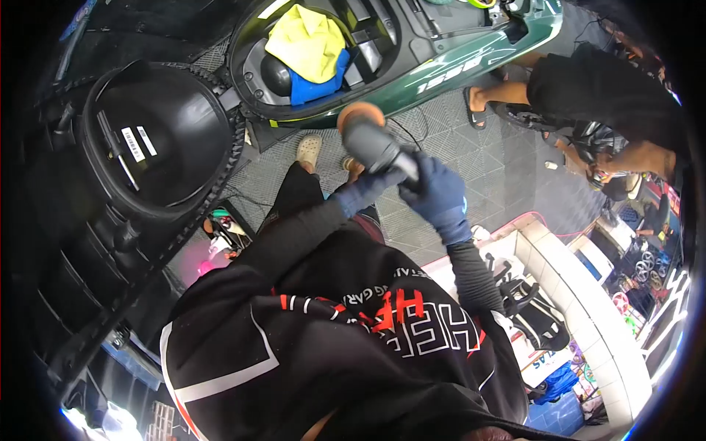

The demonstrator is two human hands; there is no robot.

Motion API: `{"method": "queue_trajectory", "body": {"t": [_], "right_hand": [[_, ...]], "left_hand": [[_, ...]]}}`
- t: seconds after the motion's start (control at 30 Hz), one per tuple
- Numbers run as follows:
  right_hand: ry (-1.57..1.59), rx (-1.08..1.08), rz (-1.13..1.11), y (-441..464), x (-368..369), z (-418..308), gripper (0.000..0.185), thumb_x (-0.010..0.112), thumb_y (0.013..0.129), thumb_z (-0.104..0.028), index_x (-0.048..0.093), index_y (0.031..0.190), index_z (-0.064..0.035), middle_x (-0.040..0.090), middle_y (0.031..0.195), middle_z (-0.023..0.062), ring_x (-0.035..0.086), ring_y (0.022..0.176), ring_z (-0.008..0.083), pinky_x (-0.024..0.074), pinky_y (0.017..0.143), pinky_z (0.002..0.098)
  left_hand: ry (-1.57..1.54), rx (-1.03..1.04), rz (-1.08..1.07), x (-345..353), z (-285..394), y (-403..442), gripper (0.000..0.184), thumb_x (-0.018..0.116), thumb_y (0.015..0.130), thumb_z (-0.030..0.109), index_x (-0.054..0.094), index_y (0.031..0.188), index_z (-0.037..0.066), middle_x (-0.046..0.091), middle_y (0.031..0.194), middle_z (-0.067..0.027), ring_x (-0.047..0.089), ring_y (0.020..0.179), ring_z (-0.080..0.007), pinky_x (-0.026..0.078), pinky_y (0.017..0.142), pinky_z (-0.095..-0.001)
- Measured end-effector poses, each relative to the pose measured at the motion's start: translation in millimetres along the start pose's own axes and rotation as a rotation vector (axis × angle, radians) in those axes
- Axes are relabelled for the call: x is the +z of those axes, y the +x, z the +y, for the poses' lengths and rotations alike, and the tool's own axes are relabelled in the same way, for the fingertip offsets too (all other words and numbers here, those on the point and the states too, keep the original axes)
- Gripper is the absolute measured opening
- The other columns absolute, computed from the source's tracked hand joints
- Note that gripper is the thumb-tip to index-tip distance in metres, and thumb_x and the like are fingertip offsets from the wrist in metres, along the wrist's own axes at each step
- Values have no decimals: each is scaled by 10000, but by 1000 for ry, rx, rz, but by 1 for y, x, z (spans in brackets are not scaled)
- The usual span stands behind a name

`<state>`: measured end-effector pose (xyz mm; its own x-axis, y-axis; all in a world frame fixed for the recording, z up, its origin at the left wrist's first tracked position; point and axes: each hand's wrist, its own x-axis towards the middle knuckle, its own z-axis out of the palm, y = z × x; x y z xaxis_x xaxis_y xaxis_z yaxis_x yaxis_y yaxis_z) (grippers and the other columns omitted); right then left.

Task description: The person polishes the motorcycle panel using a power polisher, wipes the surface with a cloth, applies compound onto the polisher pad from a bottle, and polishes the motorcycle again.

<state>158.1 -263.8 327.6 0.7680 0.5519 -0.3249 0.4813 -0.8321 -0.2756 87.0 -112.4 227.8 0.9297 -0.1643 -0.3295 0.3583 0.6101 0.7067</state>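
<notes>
A dark polisher (373, 151) with a round orange pad (362, 116) is held out in front of me. My right hand (437, 195), in a dark blue glove, is wrapped round its handle. My left hand (371, 189), gloved alike, is closed against the tool's lower side, its fingers partly hidden. The pad lies at the lower edge of the glossy green scooter panel (448, 73); whether it touches cannot be made out. Above it, the open storage well (250, 73) holds a yellow cloth (305, 44) and a blue cloth (316, 87).
The scooter's black seat (165, 125) stands raised at left. Another person's leg (500, 95) is on the grey tiled floor (434, 140) at right. A white-tiled ledge (566, 272) and a black-and-white bag (537, 316) lie at lower right. A thin cable (412, 132) crosses the floor.
</notes>
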Motion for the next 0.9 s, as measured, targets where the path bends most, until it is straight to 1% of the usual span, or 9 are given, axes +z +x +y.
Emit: {"method": "queue_trajectory", "body": {"t": [0.2,0.27,0.4,0.53,0.6,0.63,0.67,0.7,0.9], "right_hand": [[-11,67,103,-17,44,-14,759,838,675,-367,528,1323,-121,637,962,117,672,844,322,560,697,450],[103,106,295,-16,36,7,713,846,669,-326,573,1293,-114,682,1023,137,686,854,332,567,715,454],[321,351,513,-1,35,36,627,829,709,-259,601,1260,-67,703,951,150,712,796,272,574,716,387],[723,464,567,-8,96,28,610,814,736,-224,593,1269,-26,696,873,147,701,778,187,553,686,342],[586,375,496,-24,124,9,717,837,715,-277,563,1330,-29,691,903,146,701,755,277,561,665,381],[501,304,471,-31,146,3,761,842,706,-293,547,1359,-36,688,931,150,698,764,312,563,664,399],[502,207,525,-33,158,-5,846,848,684,-332,514,1410,-55,676,1003,166,687,814,365,567,673,439],[505,207,520,-38,165,-9,848,847,681,-333,513,1410,-57,672,1029,173,691,834,361,571,688,439],[722,372,503,-28,128,3,826,838,710,-337,506,1405,-37,688,1076,203,703,923,372,582,755,449]], "left_hand": [[-376,-445,-85,-33,-6,-6,564,809,862,184,549,1352,81,612,1287,-52,586,1171,-133,502,1022,-316],[266,45,-245,-14,-17,31,514,803,869,221,602,1317,71,649,1247,-73,601,1151,-161,480,1028,-351],[283,27,-252,47,34,98,429,839,801,289,681,1112,39,710,1067,-50,651,955,-153,532,877,-333],[406,-55,-226,29,15,88,415,836,789,256,676,1093,25,705,1042,-62,658,965,-155,535,862,-326],[578,23,-296,-13,-10,59,496,832,803,242,629,1215,55,673,1163,-76,641,1048,-175,521,920,-353],[978,255,-400,-42,-31,38,598,823,823,210,561,1340,62,611,1297,-95,591,1173,-185,484,1002,-369],[668,23,-376,-54,-31,16,585,820,847,299,574,1323,66,606,1296,-86,570,1226,-245,445,1062,-398],[582,143,-289,-63,-45,5,652,831,837,272,540,1381,64,585,1322,-87,548,1248,-245,425,1082,-390],[495,-85,-283,-22,-4,49,628,852,783,192,571,1321,31,619,1257,-85,604,1131,-199,502,975,-366]]}}
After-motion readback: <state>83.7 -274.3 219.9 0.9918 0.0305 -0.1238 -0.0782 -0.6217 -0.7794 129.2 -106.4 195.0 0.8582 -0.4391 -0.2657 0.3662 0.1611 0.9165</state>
